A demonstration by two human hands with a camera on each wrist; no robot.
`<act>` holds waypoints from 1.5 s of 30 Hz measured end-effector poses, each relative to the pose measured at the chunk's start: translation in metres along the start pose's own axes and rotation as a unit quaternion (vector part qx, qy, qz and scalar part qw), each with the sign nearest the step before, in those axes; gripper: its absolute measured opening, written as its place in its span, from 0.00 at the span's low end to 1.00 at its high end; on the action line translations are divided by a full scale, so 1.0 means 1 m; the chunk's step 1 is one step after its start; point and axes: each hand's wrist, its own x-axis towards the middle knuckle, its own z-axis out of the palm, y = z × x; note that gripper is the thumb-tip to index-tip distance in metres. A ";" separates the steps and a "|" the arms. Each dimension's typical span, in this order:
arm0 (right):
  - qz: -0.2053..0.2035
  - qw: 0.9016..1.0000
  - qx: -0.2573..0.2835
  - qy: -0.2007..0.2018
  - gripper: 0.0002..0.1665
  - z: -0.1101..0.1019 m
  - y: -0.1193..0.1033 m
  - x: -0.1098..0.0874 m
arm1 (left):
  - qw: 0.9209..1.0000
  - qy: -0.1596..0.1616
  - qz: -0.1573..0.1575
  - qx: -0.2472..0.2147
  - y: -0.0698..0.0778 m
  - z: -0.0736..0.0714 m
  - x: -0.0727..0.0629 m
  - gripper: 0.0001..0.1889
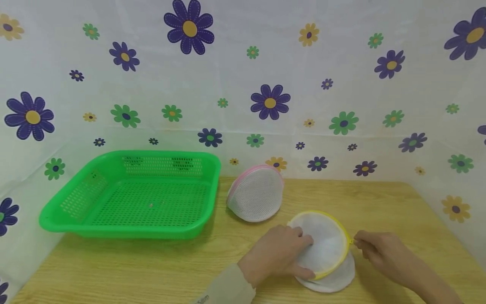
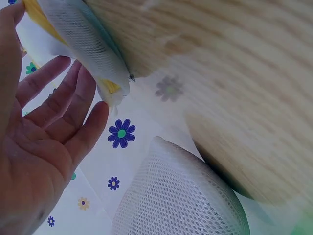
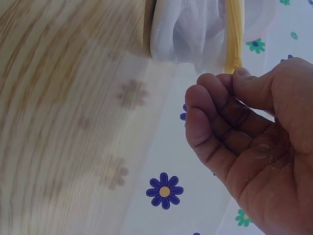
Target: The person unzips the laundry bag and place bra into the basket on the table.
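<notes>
1. Gripping the yellow-rimmed white mesh bag [image 1: 324, 240] by its left side with the left hand [image 1: 273, 255], setting the thumb at the lower rim and bending the other fingers over the pale upper face.
2. Pinching, over on the other side, with the right hand [image 1: 385, 255]: squeezing a small yellow tab [image 1: 352, 241] between thumb and forefinger at the bag's right edge, curling the remaining fingers in alongside.
3. Holding the bag between both hands at the wooden table [image 1: 144, 270], low and right of centre in the head view, tilting the round rim upward and letting the soft white lower part bulge out underneath.
4. Seeing a pink-rimmed mesh bag [image 1: 258, 196] standing on the table, just behind and left of the hands.
5. Swinging left to a green perforated basket [image 1: 144, 231], sitting near the pink-rimmed bag, well apart from the right hand.
6. Facing a white cloth [image 1: 228, 25] at the back, showing purple, green and yellow flowers.
7. Wearing a pale sleeve [image 1: 229, 287] on the left arm.
</notes>
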 end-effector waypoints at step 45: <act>-0.039 0.998 -0.004 0.048 0.24 0.002 -0.015 0.000 | 0.998 -0.010 -0.066 -0.015 0.008 0.000 0.002 0.20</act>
